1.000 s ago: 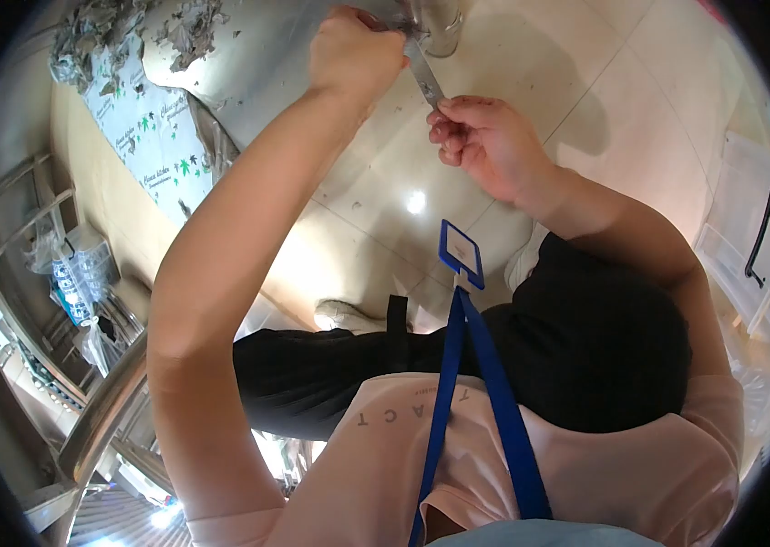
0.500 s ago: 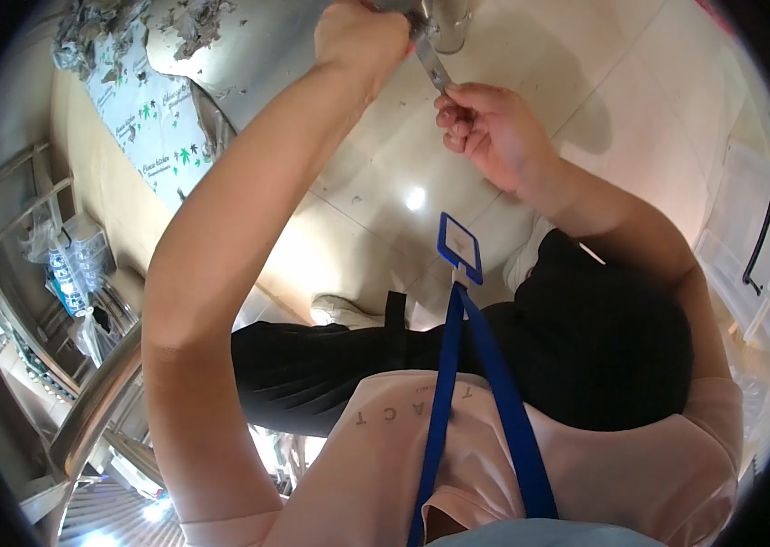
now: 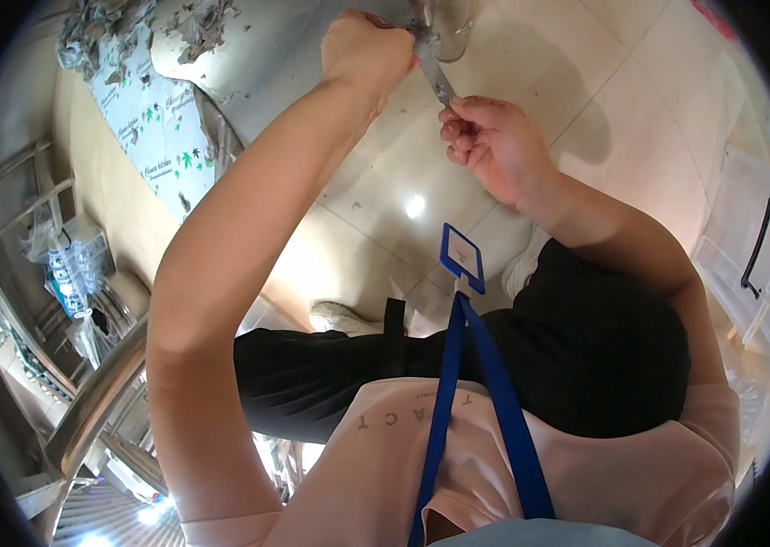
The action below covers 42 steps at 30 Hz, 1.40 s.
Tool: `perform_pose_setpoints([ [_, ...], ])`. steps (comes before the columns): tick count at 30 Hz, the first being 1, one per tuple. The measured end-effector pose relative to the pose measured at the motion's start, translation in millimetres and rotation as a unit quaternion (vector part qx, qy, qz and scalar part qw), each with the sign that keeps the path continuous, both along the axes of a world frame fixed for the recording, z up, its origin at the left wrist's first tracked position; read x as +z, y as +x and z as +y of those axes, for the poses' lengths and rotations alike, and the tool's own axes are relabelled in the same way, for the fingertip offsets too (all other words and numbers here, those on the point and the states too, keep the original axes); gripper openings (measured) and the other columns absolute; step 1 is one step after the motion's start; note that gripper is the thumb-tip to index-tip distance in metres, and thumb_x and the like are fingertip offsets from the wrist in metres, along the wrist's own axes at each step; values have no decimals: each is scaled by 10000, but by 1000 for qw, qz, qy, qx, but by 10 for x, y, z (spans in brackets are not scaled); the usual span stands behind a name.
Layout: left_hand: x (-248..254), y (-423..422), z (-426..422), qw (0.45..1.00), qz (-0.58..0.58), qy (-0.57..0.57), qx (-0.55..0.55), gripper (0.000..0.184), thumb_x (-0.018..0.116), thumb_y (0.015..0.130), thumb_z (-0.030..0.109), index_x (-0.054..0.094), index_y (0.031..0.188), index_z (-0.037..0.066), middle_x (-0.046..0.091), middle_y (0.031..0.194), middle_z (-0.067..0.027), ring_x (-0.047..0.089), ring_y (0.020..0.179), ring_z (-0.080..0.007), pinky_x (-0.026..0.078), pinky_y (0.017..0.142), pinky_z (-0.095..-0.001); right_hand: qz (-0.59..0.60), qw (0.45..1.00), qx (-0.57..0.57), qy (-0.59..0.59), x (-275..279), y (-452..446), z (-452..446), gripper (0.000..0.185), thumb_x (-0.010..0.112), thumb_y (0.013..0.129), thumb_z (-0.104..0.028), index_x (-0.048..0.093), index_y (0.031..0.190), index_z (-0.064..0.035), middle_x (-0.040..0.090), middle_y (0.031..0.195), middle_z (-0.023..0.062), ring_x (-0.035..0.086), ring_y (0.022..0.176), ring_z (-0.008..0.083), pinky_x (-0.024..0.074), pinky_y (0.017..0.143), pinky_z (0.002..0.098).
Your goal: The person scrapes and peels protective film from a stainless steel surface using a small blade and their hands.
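Observation:
My right hand (image 3: pixel 494 146) pinches the lower end of a narrow flat metal strip (image 3: pixel 440 84) between thumb and bent fingers. The strip slants up and left from there to my left hand (image 3: pixel 365 50), which is closed in a fist. What that fist holds is mostly hidden; a small dark edge and a bit of red show at its right side. Grey residue (image 3: pixel 421 35) clings around the strip's upper end. Close behind stands a round metallic leg (image 3: pixel 453 32). Left of my fist lies a steel surface (image 3: pixel 266 46) with torn grey scraps (image 3: pixel 201 32).
A white sheet printed with green leaves (image 3: pixel 153 128) hangs peeling at the upper left. Metal racks with packages (image 3: pixel 71 273) stand left. A clear bin with a black handle (image 3: pixel 759 246) is at right. Below are floor tiles (image 3: pixel 604 82) with crumbs. A blue-framed badge (image 3: pixel 462 255) dangles from my neck.
Both hands and the metal strip sit slightly lower in the view, partly because the view has shifted. Both grips look the same.

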<state>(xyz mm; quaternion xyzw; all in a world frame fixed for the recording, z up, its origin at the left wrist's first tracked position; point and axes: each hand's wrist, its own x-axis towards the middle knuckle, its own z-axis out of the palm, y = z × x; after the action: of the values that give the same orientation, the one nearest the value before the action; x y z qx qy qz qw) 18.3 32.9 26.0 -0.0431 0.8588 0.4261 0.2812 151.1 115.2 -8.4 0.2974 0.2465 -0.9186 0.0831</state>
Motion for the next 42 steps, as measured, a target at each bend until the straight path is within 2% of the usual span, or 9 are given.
perform_pose_setpoints([
  [8, 89, 27, -197, 995, -25, 84, -37, 217, 608, 803, 69, 498, 959, -35, 593, 725, -98, 559, 577, -135, 443, 514, -228, 47, 997, 41, 45, -27, 55, 38, 172, 506, 857, -115, 552, 749, 11, 537, 672, 57, 483, 595, 107, 374, 561, 251],
  [11, -27, -37, -530, 988, 111, 100, -47, 176, 590, 841, 116, 537, 946, -15, 603, 726, -84, 565, 582, -128, 456, 536, -224, 87, 932, 169, 309, 21, 231, 121, 191, 498, 865, -118, 553, 740, 16, 545, 648, 49, 491, 586, 97, 384, 556, 239],
  [17, -228, -74, -698, 773, 554, -88, -296, 138, 581, 813, 185, 619, 825, 53, 594, 999, -108, 582, 867, -270, 476, 682, -325, 79, 907, 241, 336, -173, 526, 271, 206, 486, 889, -149, 573, 789, 9, 569, 675, 33, 494, 585, 61, 412, 550, 200],
  [22, -191, 173, -584, 715, 531, -153, -428, 468, 585, 782, 312, 521, 1122, -4, 479, 1213, -106, 391, 1172, -286, 314, 963, -451, 90, 900, 225, 361, -135, 497, 332, 198, 486, 891, -150, 571, 796, 1, 569, 682, 24, 491, 585, 58, 407, 546, 198],
  [28, -320, -381, -1340, 677, 574, -429, -170, 554, 485, 806, 410, 493, 1109, -55, 449, 1236, -163, 356, 1204, -306, 266, 978, -480, 108, 897, 201, 378, -109, 485, 417, 210, 506, 884, -154, 570, 765, 6, 561, 654, 17, 489, 567, 57, 398, 524, 203],
  [32, 37, 81, -574, 737, 477, -184, -442, 454, 504, 794, 350, 518, 1119, 35, 466, 1212, -147, 375, 1180, -296, 286, 948, -477, 107, 899, 203, 373, -106, 437, 358, 214, 506, 884, -161, 571, 767, 6, 562, 658, 19, 486, 565, 59, 398, 534, 202],
  [37, -211, -532, -1032, 670, 466, -444, -370, 306, 446, 859, 259, 536, 1075, 61, 536, 1109, -163, 466, 1105, -315, 393, 856, -475, 107, 906, 203, 356, -80, 319, 412, 235, 492, 888, -182, 567, 763, 2, 557, 661, 26, 483, 582, 71, 396, 547, 211],
  [38, -513, -962, -1448, 832, 485, -251, -101, 292, 394, 895, 250, 552, 1001, 29, 584, 998, -173, 522, 986, -329, 420, 791, -461, 102, 913, 204, 338, -45, 262, 391, 229, 487, 888, -176, 563, 756, -6, 552, 663, 29, 477, 585, 79, 390, 552, 215],
  [42, 63, -262, -1020, 950, 277, -68, -130, 226, 483, 888, 173, 546, 1044, 22, 604, 797, -68, 558, 661, -134, 452, 603, -253, 95, 946, 210, 226, -47, 3, 257, 206, 493, 880, -166, 564, 755, -18, 546, 668, 38, 464, 597, 89, 370, 549, 218],
])
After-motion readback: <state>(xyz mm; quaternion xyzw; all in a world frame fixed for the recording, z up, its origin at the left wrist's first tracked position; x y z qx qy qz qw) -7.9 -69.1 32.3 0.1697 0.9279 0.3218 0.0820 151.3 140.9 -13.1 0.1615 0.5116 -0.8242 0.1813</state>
